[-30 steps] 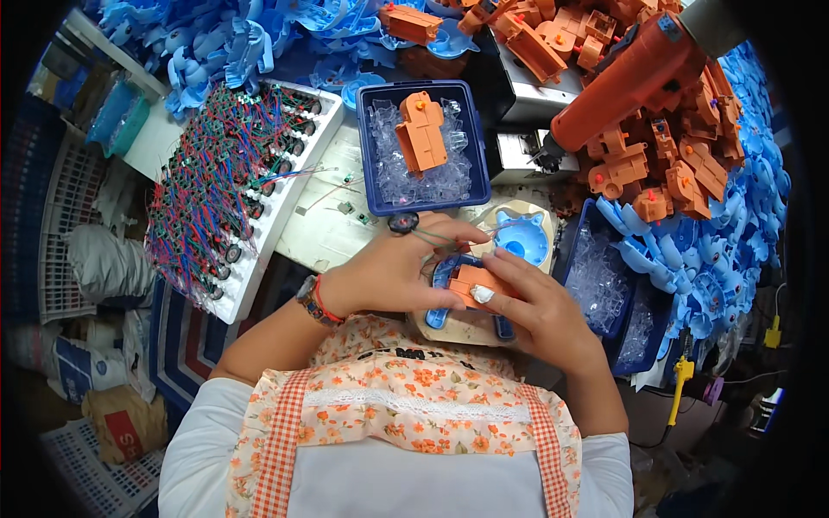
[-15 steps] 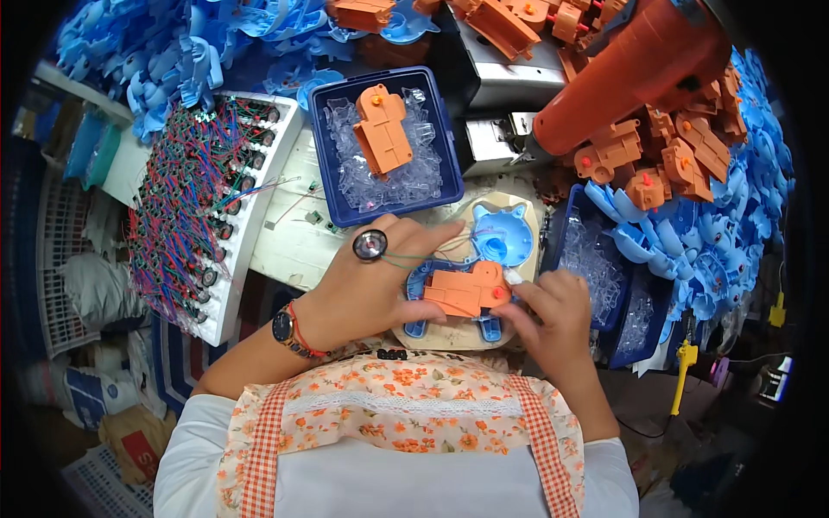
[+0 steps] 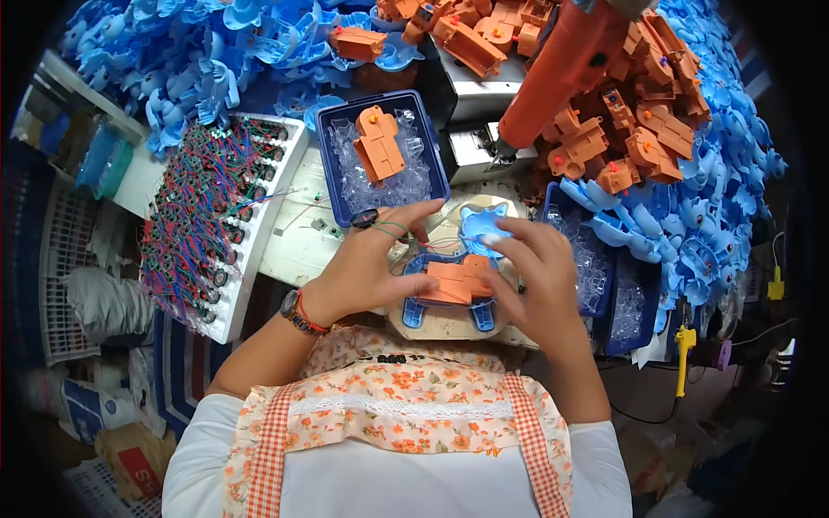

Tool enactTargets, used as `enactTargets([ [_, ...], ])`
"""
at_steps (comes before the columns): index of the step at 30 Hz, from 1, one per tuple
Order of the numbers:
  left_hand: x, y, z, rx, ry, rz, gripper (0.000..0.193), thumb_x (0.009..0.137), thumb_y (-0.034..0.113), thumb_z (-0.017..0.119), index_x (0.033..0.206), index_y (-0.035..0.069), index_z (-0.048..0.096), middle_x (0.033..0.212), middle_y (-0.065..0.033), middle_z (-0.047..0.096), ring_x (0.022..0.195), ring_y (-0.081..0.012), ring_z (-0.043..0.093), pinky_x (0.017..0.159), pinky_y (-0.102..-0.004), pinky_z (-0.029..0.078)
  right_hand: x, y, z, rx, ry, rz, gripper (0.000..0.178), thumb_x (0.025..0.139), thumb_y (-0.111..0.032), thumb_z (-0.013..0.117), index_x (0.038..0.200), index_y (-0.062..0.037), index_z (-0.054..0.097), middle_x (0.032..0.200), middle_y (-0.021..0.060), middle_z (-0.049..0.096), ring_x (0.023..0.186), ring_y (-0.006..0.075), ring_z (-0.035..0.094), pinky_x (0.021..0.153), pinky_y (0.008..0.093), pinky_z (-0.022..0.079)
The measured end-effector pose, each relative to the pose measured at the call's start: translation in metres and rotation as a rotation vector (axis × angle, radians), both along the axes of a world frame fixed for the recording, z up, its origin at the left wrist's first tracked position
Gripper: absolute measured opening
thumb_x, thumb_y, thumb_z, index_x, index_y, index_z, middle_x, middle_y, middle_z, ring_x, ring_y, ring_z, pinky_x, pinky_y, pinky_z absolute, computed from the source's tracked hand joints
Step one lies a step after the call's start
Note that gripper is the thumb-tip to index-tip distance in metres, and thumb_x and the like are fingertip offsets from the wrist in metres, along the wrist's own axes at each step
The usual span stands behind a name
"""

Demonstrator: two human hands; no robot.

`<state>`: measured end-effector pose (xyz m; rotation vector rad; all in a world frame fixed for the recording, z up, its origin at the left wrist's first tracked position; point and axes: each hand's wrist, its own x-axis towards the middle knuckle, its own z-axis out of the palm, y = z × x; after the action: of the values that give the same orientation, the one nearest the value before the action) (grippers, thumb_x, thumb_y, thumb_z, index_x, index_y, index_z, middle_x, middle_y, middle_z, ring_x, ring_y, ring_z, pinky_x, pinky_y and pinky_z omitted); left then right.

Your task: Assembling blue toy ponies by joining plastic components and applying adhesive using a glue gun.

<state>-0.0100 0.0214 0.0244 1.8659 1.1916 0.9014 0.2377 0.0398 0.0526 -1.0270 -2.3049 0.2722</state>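
Observation:
An orange plastic box [image 3: 451, 283] lies in a blue toy body shell [image 3: 413, 315] on a pale board [image 3: 406, 326]. My left hand [image 3: 358, 268] is open, its thumb touching the box's left end and its fingers stretched above. A small round black speaker [image 3: 364, 218] rests against the back of that hand, its thin wires running toward the shell. My right hand [image 3: 540, 272] is open at the other side. Its thumb is by the box's right end, and its spread fingers reach over the shell's blue round head part [image 3: 480, 231], partly hiding it.
A navy bin [image 3: 328, 164] holds clear plastic parts and an orange box. Left stands a white foam tray [image 3: 250, 259] of wired speakers. An orange power tool [image 3: 553, 78] hangs before piled orange boxes [image 3: 656, 129]. Blue shells [image 3: 259, 43] heap behind; more bins [image 3: 596, 293] stand right.
My right hand has shifted up from the box's red button, its fingers now over the head part. The speaker on my left hand has tipped edge-on. The whole view has shifted slightly.

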Motion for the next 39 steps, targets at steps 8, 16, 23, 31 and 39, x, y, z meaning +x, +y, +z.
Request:
enactTargets([
  [8,-0.002,0.005,0.002,0.071,0.085,-0.022,0.068,0.076,0.018,0.08,0.138,0.008,0.054,0.102,-0.0127,0.065,0.097,-0.0258,0.064,0.091,-0.0348,0.048,-0.018,0.016,-0.003,-0.044,-0.062,0.156,0.026,0.074,-0.005,0.074,0.098,-0.0088,0.065,0.083,0.0054,0.067,0.083,0.0262,0.062,0.088,0.0429,0.043],
  [16,0.031,0.036,0.028,0.263,0.427,-0.293,0.035,0.064,0.027,0.08,0.093,0.007,0.074,0.079,-0.0098,0.063,0.079,-0.0312,0.062,0.068,-0.0433,0.048,-0.003,-0.035,-0.004,-0.195,0.195,0.204,0.018,0.073,0.005,0.072,0.088,-0.0045,0.069,0.074,0.008,0.067,0.062,0.0238,0.062,0.057,0.0341,0.044],
  [23,0.034,0.011,0.012,0.464,0.287,0.033,0.025,0.067,0.019,0.079,0.089,0.01,0.071,0.078,-0.0036,0.061,0.076,-0.0238,0.061,0.064,-0.0373,0.046,-0.005,-0.046,-0.018,-0.412,0.535,-0.021,0.016,0.075,0.009,0.072,0.085,-0.0026,0.07,0.076,0.0091,0.07,0.062,0.0162,0.062,0.057,0.027,0.046],
  [31,0.026,-0.002,-0.006,0.429,0.138,0.112,0.017,0.075,0.008,0.074,0.091,0.008,0.071,0.084,-0.0064,0.069,0.078,-0.0244,0.066,0.066,-0.0357,0.049,0.003,-0.013,-0.001,-0.358,0.508,0.31,0.041,0.08,-0.01,0.075,0.119,-0.0015,0.066,0.082,0.0091,0.071,0.064,0.0144,0.063,0.059,0.0251,0.048],
  [39,0.026,0.0,-0.015,0.197,-0.122,0.074,0.013,0.079,0.0,0.072,0.091,0.004,0.072,0.087,-0.01,0.071,0.084,-0.0262,0.068,0.076,-0.0355,0.053,0.003,0.042,-0.011,-0.104,-0.06,0.028,0.027,0.075,-0.003,0.075,0.102,-0.0064,0.07,0.096,0.0086,0.064,0.08,0.0256,0.064,0.065,0.0349,0.05],
])
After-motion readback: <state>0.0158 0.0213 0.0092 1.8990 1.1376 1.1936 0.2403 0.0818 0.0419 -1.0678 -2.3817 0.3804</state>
